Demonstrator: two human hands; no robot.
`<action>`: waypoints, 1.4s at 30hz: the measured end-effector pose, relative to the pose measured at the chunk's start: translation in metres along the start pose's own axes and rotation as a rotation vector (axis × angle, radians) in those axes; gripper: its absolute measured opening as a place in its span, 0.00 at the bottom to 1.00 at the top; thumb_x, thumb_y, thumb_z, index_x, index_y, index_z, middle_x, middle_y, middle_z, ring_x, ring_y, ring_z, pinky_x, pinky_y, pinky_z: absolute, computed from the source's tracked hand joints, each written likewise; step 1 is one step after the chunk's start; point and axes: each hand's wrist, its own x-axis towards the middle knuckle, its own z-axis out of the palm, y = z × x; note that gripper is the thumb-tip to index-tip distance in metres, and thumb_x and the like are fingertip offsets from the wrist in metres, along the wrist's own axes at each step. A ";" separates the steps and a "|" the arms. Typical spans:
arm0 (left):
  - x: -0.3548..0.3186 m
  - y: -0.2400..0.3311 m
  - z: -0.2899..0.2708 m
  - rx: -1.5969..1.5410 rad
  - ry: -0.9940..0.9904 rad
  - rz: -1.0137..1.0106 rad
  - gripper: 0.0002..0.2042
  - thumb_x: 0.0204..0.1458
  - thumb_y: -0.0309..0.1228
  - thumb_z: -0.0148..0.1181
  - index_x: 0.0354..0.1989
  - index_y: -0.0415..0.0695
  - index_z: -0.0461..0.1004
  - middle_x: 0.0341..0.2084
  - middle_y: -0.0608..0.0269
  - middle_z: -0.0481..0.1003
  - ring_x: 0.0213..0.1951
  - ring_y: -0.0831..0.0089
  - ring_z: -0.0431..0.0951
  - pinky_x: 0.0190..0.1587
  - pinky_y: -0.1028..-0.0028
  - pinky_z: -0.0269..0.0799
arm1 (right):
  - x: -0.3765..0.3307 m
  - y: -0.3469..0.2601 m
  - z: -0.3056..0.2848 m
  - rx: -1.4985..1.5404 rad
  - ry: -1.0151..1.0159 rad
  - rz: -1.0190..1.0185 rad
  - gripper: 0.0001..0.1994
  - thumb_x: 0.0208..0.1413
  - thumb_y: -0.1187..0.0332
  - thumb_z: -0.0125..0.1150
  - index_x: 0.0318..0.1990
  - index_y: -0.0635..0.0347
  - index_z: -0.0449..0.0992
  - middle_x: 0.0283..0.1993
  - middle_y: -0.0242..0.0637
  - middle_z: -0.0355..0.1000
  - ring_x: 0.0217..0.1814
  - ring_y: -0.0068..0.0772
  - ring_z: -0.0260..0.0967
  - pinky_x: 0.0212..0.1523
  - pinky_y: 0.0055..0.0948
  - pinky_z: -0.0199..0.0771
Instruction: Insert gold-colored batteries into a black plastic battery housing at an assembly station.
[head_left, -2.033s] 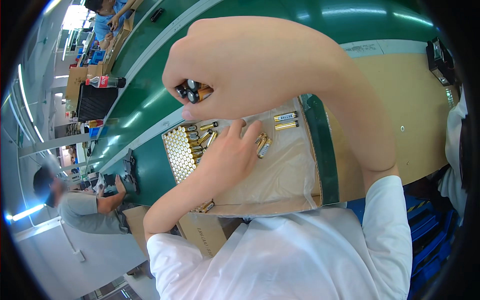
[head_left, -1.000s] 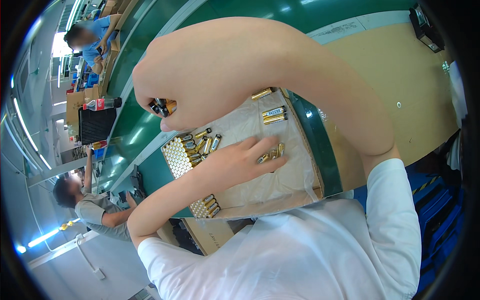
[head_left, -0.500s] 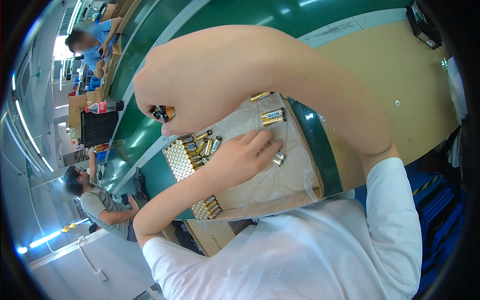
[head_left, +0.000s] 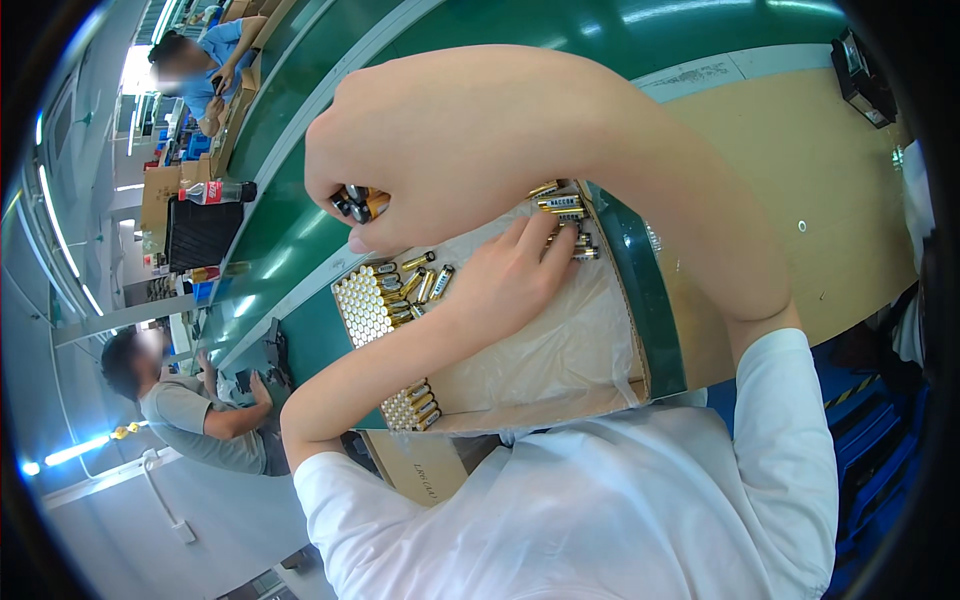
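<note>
While our right hand [head_left: 440, 150] grips a bunch of batteries [head_left: 358, 203] above the box [head_left: 620, 330], our left hand [head_left: 515, 280] lies spread, fingertips on loose batteries [head_left: 572, 245].

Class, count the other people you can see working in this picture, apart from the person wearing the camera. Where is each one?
2. One person in a blue shirt sits at the far upper left; another person in a grey shirt sits at the lower left. Others may be hidden.

- Box [head_left: 610, 385] sits on the counter [head_left: 800, 190], against its near edge.
- Upright battery block [head_left: 362, 303] in the box's left end; loose batteries [head_left: 428, 280] lie just right of it.
- More batteries [head_left: 565, 205] in the far right corner.
- Small battery cluster [head_left: 415, 405] at the near left corner.
- Bottle [head_left: 215, 192] far left, beyond the counter.
</note>
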 end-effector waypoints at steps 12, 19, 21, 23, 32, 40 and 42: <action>0.004 0.008 -0.015 0.007 0.121 -0.221 0.15 0.61 0.33 0.66 0.52 0.40 0.74 0.42 0.52 0.75 0.38 0.55 0.79 0.41 0.64 0.78 | -0.001 0.000 -0.004 0.004 0.016 -0.023 0.11 0.55 0.67 0.65 0.37 0.67 0.86 0.33 0.42 0.83 0.26 0.46 0.71 0.32 0.41 0.78; 0.006 0.004 0.006 -0.338 -0.024 -0.289 0.11 0.59 0.31 0.64 0.42 0.39 0.70 0.37 0.48 0.75 0.37 0.50 0.79 0.40 0.58 0.76 | 0.015 0.006 -0.010 0.112 -0.138 -0.156 0.13 0.61 0.67 0.61 0.31 0.71 0.79 0.31 0.51 0.79 0.28 0.50 0.71 0.34 0.40 0.76; 0.010 0.007 0.006 -0.316 0.047 -0.283 0.10 0.59 0.30 0.63 0.42 0.38 0.70 0.38 0.47 0.75 0.37 0.49 0.79 0.40 0.57 0.76 | 0.016 0.003 -0.011 0.114 -0.164 -0.111 0.14 0.64 0.64 0.61 0.33 0.68 0.81 0.31 0.48 0.80 0.29 0.49 0.71 0.36 0.38 0.76; 0.004 0.006 -0.004 -0.265 0.081 -0.268 0.09 0.60 0.29 0.61 0.44 0.39 0.70 0.39 0.46 0.76 0.38 0.48 0.79 0.41 0.56 0.76 | 0.016 0.001 -0.012 0.138 -0.172 -0.122 0.14 0.65 0.63 0.61 0.34 0.67 0.82 0.32 0.46 0.81 0.29 0.48 0.72 0.37 0.37 0.76; -0.101 -0.020 -0.087 0.018 -0.387 -0.705 0.13 0.57 0.28 0.67 0.49 0.40 0.74 0.37 0.54 0.81 0.36 0.54 0.82 0.41 0.59 0.77 | 0.010 0.007 -0.006 0.128 -0.076 -0.076 0.14 0.65 0.62 0.61 0.35 0.64 0.83 0.33 0.42 0.82 0.29 0.46 0.72 0.37 0.34 0.77; -0.116 0.014 -0.060 -0.040 -0.386 -0.763 0.10 0.61 0.32 0.65 0.43 0.40 0.74 0.33 0.52 0.80 0.33 0.54 0.83 0.38 0.60 0.78 | 0.013 0.009 -0.001 0.151 -0.055 -0.107 0.13 0.65 0.63 0.61 0.34 0.65 0.82 0.31 0.42 0.80 0.28 0.45 0.71 0.36 0.34 0.76; -0.112 0.021 -0.052 -0.083 -0.325 -0.758 0.10 0.62 0.33 0.64 0.40 0.40 0.72 0.32 0.51 0.79 0.31 0.53 0.83 0.37 0.58 0.79 | 0.015 0.008 0.001 0.148 -0.052 -0.119 0.13 0.65 0.64 0.61 0.33 0.65 0.82 0.31 0.42 0.80 0.28 0.45 0.71 0.36 0.34 0.76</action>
